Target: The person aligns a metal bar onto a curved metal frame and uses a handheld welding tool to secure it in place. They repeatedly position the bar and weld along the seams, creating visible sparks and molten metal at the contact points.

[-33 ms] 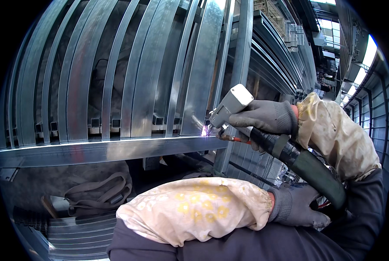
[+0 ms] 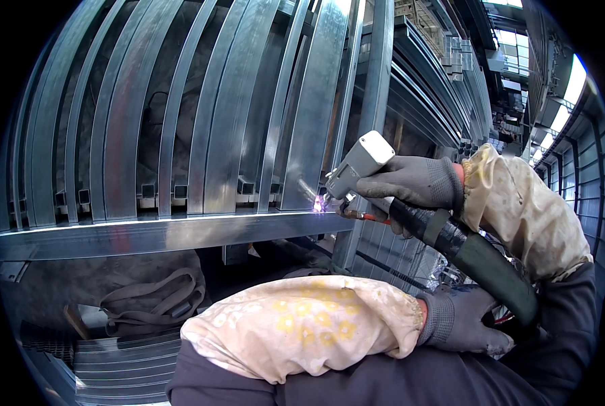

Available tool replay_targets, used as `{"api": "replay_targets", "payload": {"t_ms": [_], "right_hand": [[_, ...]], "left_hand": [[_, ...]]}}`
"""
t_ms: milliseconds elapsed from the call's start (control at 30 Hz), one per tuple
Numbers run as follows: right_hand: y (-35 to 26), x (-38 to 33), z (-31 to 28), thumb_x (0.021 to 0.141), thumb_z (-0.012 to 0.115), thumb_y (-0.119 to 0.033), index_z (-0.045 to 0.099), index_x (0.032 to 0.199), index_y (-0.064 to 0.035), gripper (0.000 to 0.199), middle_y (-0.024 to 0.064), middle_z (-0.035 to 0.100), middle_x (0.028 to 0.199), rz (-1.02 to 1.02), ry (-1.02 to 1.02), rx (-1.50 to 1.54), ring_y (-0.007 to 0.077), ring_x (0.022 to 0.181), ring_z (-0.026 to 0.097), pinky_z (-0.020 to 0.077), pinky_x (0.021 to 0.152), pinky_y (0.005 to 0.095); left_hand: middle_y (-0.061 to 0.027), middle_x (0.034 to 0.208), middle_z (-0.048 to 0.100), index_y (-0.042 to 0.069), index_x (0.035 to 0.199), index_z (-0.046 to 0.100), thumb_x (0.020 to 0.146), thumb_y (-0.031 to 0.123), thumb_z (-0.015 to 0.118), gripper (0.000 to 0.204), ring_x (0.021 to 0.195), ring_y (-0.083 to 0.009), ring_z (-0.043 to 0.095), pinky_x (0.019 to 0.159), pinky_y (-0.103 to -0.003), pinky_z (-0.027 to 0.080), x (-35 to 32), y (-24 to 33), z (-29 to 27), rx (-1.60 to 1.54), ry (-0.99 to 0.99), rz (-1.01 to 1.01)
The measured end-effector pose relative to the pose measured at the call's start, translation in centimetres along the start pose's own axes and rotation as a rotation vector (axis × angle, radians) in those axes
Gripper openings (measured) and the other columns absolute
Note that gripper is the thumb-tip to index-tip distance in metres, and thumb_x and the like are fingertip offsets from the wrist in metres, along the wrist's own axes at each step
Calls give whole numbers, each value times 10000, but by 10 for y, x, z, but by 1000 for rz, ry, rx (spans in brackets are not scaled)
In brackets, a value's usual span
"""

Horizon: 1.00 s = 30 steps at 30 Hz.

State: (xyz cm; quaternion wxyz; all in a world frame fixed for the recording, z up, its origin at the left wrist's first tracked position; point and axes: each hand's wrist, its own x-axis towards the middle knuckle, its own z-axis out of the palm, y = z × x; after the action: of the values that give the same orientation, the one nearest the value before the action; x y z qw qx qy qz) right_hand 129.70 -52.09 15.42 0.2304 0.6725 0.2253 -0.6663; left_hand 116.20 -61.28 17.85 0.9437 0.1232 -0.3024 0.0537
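Note:
My right hand (image 2: 410, 181), in a grey glove, is shut on a welding torch (image 2: 356, 164) with a pale boxy head. The torch tip touches the foot of an upright steel slat (image 2: 314, 115) where it meets a horizontal steel rail (image 2: 167, 233), and a small purple-white spark (image 2: 319, 203) glows there. A thick black hose (image 2: 475, 260) runs from the torch back under my right forearm. My left hand (image 2: 461, 321), also gloved in grey, grips the hose lower down. My left forearm, in a flowered sleeve cover (image 2: 302, 325), lies across the front.
Many curved steel slats (image 2: 120, 122) stand side by side on the rail. Below it lie a tan strap bundle (image 2: 147, 298) and stacked metal sections (image 2: 113, 369). More steel frames (image 2: 437, 95) are stacked at the back right, next to a windowed wall (image 2: 573, 155).

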Motion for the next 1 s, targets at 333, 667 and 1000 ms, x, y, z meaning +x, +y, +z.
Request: {"api": "replay_targets", "payload": {"t_ms": [333, 667, 1000], "right_hand": [[10, 2, -2, 1040, 547, -527, 620, 1386, -47, 595, 192, 650, 1288, -37, 11, -38, 270, 1252, 613, 478, 1099, 378], [-7, -11, 6, 1030, 597, -468, 651, 1338, -28, 540, 125, 707, 1148, 37, 53, 89, 190, 1090, 669, 530, 1003, 351], [5, -9, 7, 1059, 575, -398, 647, 1338, -30, 467, 146, 687, 1221, -89, 82, 0, 223, 1165, 643, 500, 1042, 347]], "left_hand": [[-38, 857, 670, 37, 1240, 583, 931, 140, 701, 347, 707, -93, 620, 658, -278, 529, 0, 7, 2, -6, -35, -60], [-63, 924, 699, 45, 1329, 557, 933, 198, 715, 453, 737, -110, 653, 669, -286, 548, 1, 3, 2, 71, -58, -65], [-114, 1023, 713, 76, 1352, 579, 898, 300, 733, 530, 873, -189, 689, 809, -345, 555, 0, -1, 4, 141, -37, -61]]}}
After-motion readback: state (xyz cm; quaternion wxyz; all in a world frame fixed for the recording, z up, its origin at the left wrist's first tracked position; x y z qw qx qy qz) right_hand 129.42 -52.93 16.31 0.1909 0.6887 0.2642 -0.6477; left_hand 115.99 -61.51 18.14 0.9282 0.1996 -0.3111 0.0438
